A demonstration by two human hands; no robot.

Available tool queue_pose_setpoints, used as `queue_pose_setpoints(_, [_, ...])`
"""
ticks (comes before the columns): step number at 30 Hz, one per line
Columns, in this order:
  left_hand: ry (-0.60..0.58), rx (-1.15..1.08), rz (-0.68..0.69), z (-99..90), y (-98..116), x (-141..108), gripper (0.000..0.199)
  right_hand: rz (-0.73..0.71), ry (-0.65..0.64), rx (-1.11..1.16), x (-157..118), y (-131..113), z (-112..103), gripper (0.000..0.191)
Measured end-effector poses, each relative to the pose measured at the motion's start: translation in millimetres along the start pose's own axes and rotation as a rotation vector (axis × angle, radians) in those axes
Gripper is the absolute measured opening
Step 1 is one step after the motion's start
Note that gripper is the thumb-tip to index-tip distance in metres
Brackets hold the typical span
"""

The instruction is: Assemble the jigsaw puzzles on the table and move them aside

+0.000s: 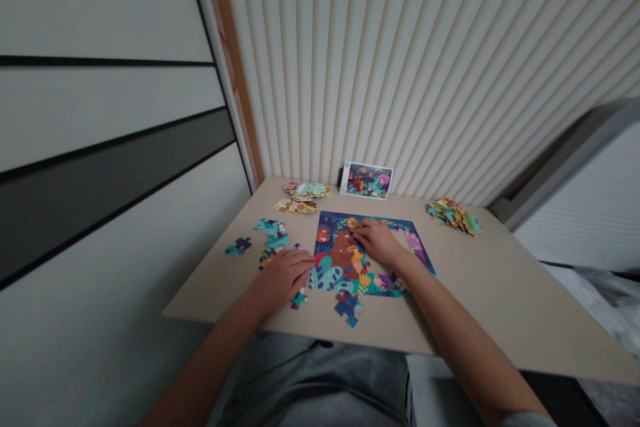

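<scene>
A partly assembled jigsaw puzzle (329, 278) lies flat on the table, showing a brown bear, a fox and bright plants; a table-coloured gap shows at its right. My right hand (379, 240) reaches across it from the right, fingertips drawn together on a puzzle piece near the bear's head. That piece is mostly covered by the fingers. Along the puzzle's left edge rests my left hand (287, 273), palm down with fingers stretched out, partly over loose pieces. More loose pieces (273, 230) lie just beyond it. One dark blue piece (349, 308) sits below the puzzle's near edge.
The picture card (369, 181) leans upright at the back of the table (480, 287). Piles of pieces lie at the back left (306, 191) and back right (454, 216). A single piece (239, 247) is at far left. A pleated curtain (400, 67) hangs behind.
</scene>
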State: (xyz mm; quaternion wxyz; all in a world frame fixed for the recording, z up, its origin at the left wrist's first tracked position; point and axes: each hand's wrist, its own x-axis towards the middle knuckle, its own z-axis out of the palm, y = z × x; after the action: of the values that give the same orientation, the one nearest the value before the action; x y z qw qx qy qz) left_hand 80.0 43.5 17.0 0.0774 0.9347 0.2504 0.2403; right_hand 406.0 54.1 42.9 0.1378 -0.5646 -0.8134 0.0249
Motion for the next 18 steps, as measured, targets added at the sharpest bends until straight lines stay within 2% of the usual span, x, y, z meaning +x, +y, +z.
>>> queue_pose_setpoints(7, [0.019,-0.018,-0.026,-3.1,2.5,1.3,0.03,0.044,0.086,-0.029,-11.6,-6.8,8.2,0.04])
queue_pose_setpoints(11, [-0.01,-0.016,-0.034,-3.8,2.0,1.2,0.029,0.072,0.068,-0.048,-8.9,-12.2,8.6,0.037])
queue_pose_setpoints(15, [-0.016,-0.02,-0.041,-4.2,1.5,1.1,0.029,0.056,0.091,0.019,-16.4,-27.0,-11.3,0.034])
queue_pose_setpoints(18, [-0.018,-0.019,-0.037,-3.7,1.7,1.2,0.029,-0.072,0.015,0.191,-39.3,-48.9,-36.3,0.032])
